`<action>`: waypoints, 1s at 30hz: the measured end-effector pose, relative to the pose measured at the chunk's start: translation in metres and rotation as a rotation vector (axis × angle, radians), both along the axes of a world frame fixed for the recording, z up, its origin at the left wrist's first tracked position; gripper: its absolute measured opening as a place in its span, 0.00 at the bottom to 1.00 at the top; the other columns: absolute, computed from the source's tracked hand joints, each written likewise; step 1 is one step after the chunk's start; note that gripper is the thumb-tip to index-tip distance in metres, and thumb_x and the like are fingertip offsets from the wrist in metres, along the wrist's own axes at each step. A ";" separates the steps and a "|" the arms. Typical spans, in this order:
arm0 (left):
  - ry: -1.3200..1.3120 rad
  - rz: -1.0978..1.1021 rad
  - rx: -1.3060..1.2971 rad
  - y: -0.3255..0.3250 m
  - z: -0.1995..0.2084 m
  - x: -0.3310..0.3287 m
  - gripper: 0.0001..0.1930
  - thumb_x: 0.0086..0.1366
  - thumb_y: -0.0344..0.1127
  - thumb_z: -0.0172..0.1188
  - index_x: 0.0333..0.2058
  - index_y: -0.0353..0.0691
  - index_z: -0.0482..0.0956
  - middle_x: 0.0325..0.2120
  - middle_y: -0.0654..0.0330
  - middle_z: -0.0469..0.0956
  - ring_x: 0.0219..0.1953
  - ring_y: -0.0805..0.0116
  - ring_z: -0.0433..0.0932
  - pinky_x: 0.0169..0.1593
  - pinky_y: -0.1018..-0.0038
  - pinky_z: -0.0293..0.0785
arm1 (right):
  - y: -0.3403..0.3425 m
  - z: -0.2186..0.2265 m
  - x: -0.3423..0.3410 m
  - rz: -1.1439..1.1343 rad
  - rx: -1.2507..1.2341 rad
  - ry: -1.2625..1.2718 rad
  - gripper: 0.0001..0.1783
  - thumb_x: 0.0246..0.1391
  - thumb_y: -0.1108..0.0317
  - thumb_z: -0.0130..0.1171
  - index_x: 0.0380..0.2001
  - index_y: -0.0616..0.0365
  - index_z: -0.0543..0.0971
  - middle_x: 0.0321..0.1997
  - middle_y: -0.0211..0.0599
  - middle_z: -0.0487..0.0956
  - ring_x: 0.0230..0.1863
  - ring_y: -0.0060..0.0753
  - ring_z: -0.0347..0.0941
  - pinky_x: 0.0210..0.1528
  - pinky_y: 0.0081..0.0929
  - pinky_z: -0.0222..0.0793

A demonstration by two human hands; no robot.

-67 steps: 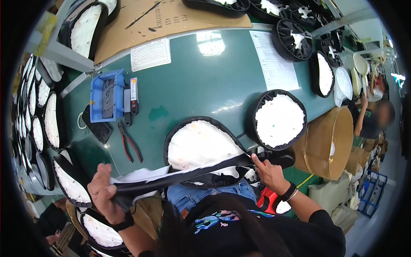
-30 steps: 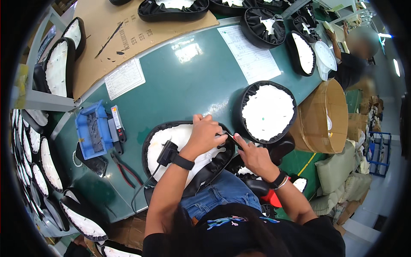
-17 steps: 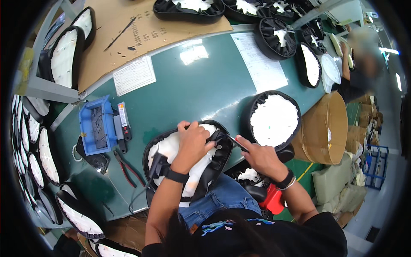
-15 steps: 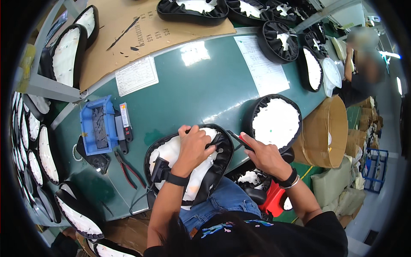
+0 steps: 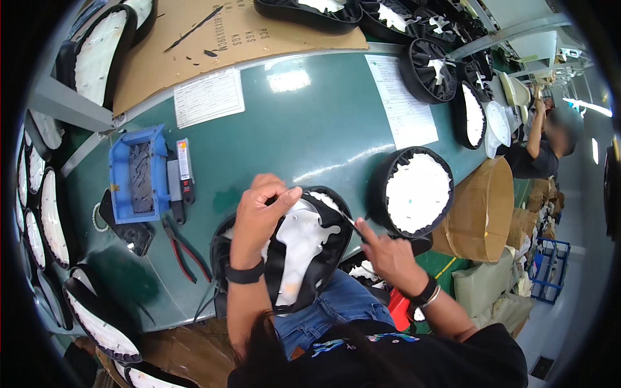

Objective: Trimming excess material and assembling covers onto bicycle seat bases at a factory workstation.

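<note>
A rounded cushion (image 5: 299, 252) with a black cover folded over its white inside lies across my lap and the table edge. At its upper left, my left hand (image 5: 257, 216) is closed, thumb and fingertips pinching the edge of the black cover. My right hand (image 5: 392, 260) wraps around a slim knife (image 5: 354, 227), whose tip points at the cushion's right rim; its handle is mostly hidden by the fingers. Just right of the cushion stands a round black cushion (image 5: 419, 193) with a white face.
On the left of the green table are a blue bin (image 5: 118, 187) of black scraps, a utility knife (image 5: 185, 169), and pliers (image 5: 184, 249). Paper sheets (image 5: 208, 98) lie farther back. A large carton (image 5: 482, 204) is at right. Several cushions (image 5: 103, 61) surround the table; a person (image 5: 540, 152) works at far right.
My left hand has moved up and left from the middle of the cushion to its cover edge, uncovering more of the white inside. My right hand, with the knife, has shifted slightly lower.
</note>
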State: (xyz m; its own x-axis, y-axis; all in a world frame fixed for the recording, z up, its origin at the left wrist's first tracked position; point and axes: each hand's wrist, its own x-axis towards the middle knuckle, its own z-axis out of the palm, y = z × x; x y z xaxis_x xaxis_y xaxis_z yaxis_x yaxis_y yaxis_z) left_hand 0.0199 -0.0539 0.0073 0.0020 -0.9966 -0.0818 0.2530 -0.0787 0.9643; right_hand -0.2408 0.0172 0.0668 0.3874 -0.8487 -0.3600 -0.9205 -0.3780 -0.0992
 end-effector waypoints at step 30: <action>0.708 -0.694 -0.834 0.099 0.063 0.069 0.15 0.56 0.46 0.66 0.20 0.42 0.75 0.22 0.64 0.71 0.26 0.69 0.68 0.32 0.69 0.60 | 0.051 -0.009 -0.014 -0.140 0.005 -0.437 0.32 0.52 0.58 0.60 0.59 0.56 0.64 0.33 0.45 0.79 0.22 0.42 0.76 0.23 0.34 0.72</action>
